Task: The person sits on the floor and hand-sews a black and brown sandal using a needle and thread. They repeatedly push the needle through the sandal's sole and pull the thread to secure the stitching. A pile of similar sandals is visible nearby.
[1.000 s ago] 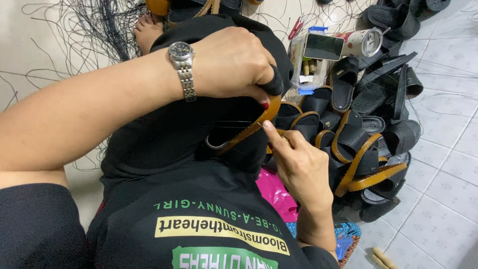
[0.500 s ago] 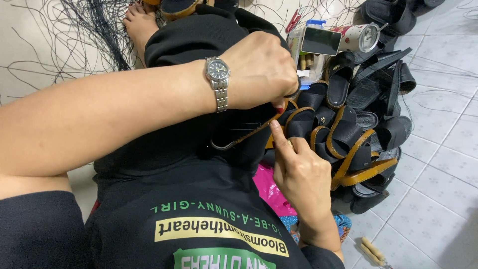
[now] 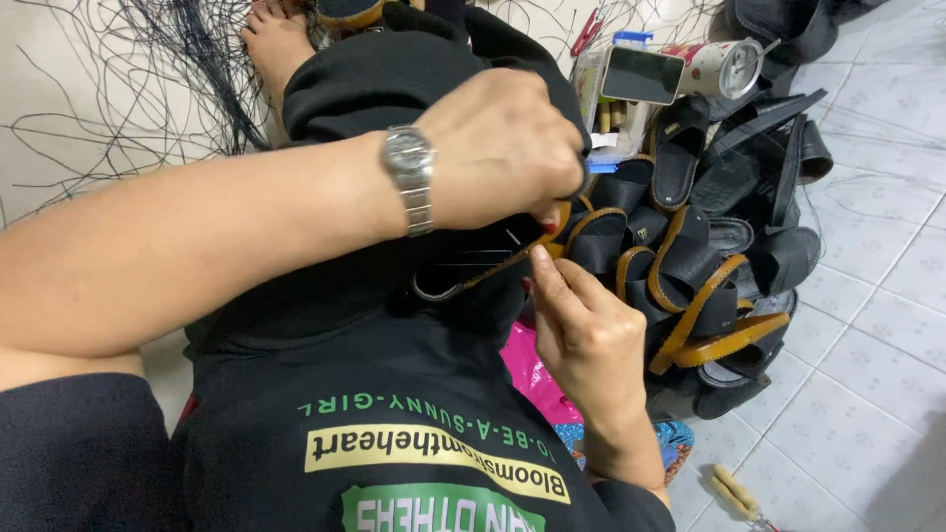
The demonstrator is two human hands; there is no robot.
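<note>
The person is wearing a black shirt (image 3: pixel 394 424) bearing yellow and green printed panels. A silver metal-link wristwatch (image 3: pixel 409 177) is sitting above the shirt on the left wrist, and a bare foot (image 3: pixel 276 44) is showing beyond the watch.

The black sandal piece (image 3: pixel 463 271) I'm working on lies across my lap, its tan-edged strap (image 3: pixel 512 258) running up under my left hand (image 3: pixel 503 148). My right hand (image 3: pixel 591 340) pinches that strap's edge from below.
</note>
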